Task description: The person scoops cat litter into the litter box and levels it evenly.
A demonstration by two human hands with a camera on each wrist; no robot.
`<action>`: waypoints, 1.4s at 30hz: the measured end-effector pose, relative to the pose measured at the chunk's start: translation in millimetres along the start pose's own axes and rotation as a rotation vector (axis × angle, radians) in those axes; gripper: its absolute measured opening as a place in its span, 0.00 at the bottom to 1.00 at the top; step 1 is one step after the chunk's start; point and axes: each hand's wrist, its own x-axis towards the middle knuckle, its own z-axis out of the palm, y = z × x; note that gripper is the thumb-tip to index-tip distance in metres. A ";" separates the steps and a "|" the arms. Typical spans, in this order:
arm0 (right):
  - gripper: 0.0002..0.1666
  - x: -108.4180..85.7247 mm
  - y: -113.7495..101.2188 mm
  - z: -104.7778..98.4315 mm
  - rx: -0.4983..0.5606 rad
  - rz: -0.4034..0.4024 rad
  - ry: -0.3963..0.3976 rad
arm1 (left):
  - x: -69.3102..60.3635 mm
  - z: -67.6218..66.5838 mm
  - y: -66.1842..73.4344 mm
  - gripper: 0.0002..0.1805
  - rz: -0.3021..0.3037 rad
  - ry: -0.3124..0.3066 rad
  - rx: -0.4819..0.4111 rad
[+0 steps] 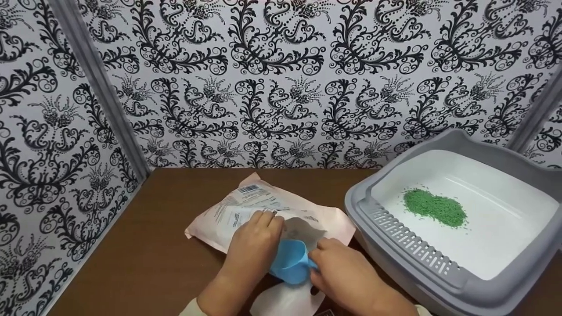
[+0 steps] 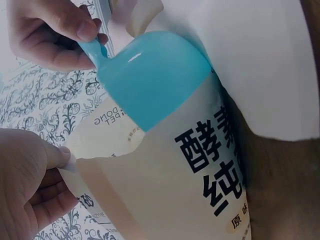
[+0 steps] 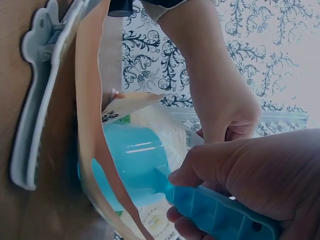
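A pale pink printed bag (image 1: 259,197) lies with its opening toward the front; my left hand (image 1: 257,237) pinches the edge of that opening between thumb and fingers, as the left wrist view shows (image 2: 30,185). My right hand (image 1: 347,272) grips the handle of a blue scoop (image 1: 292,259). In the left wrist view the scoop (image 2: 155,75) sits partly inside the bag's mouth, its lower part hidden by the bag's printed wall (image 2: 165,165). The right wrist view shows the scoop (image 3: 137,160) partly behind the bag's edge, with my thumb on its ribbed handle (image 3: 215,210).
A grey and white litter tray (image 1: 483,193) stands at the right, with a small pile of green pellets (image 1: 434,208) in it. A grey clip-like object (image 3: 40,95) lies on the brown table in the right wrist view. Patterned walls (image 1: 281,87) rise behind and at the left.
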 end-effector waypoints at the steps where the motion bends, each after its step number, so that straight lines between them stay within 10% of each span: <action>1: 0.09 2.0 -1.3 0.4 -0.003 0.011 -0.011 | -0.2 0.0 -0.1 0.08 0.002 0.005 0.003; 42: 0.08 46.4 -28.1 21.5 -0.103 0.050 0.101 | 0.9 -3.4 0.5 0.11 0.044 0.038 0.044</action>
